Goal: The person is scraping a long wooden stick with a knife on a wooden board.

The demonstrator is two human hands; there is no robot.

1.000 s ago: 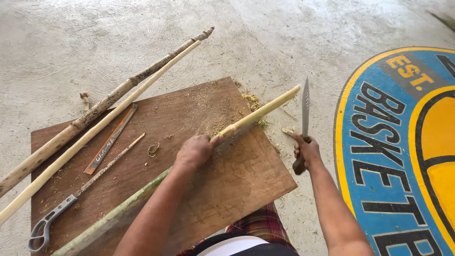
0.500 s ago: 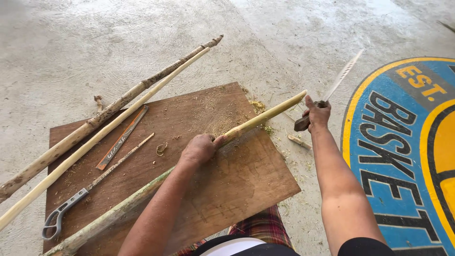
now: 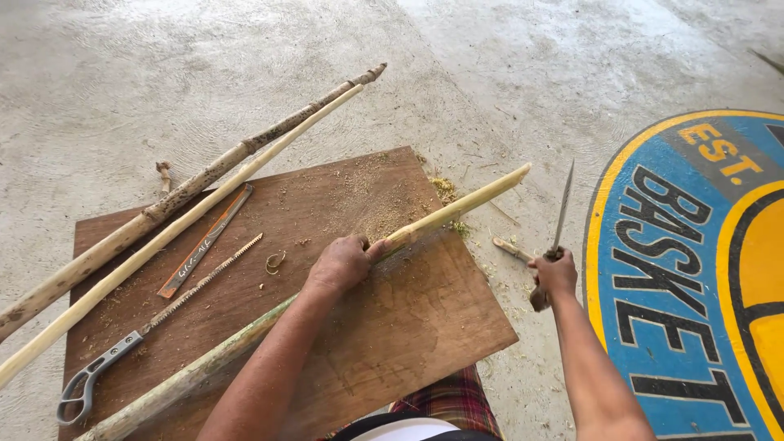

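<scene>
Right hand (image 3: 554,273) has dropped lower since before, fist closed on knife (image 3: 560,214), blade up. Left hand (image 3: 343,263) clasps the stick (image 3: 454,209), pinning it across the wooden board (image 3: 408,327) on the floor.

Soft, even daylight fills the scene, brightest on the pale concrete floor (image 3: 572,49) toward twelve o'clock, where it is nearly washed out. Shadows are faint and short beneath the sticks on the board (image 3: 425,327). Focus is sharp throughout; only the knife (image 3: 562,204) looks slightly blurred.
</scene>
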